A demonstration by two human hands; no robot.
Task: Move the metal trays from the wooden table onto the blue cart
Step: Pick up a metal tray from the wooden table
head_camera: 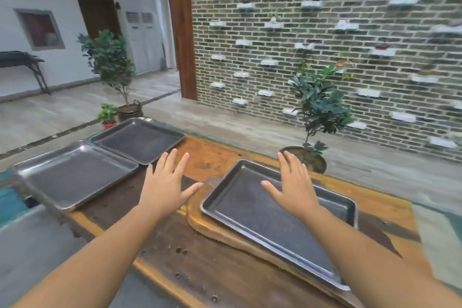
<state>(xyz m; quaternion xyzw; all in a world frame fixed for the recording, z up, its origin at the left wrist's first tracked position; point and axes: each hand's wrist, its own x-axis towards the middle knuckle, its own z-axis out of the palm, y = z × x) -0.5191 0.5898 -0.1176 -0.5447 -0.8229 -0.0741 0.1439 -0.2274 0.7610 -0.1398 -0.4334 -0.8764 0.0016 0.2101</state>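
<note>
Three metal trays lie in the head view. The nearest tray (262,217) rests on a wooden board (200,226) on the wooden table (200,270), right of centre. My right hand (292,182) hovers over its far half, fingers spread, holding nothing. My left hand (167,180) is spread open above bare table just left of that tray. Two more trays sit at the left: a near one (72,175) and a far one (140,140), edges touching, apparently on a blue-green surface (8,197).
A potted plant (315,117) stands on the floor just beyond the table's far edge, in front of a brick wall. Another tall plant (112,67) and a small red-potted one (108,117) stand beyond the left trays. A dark bench sits far left.
</note>
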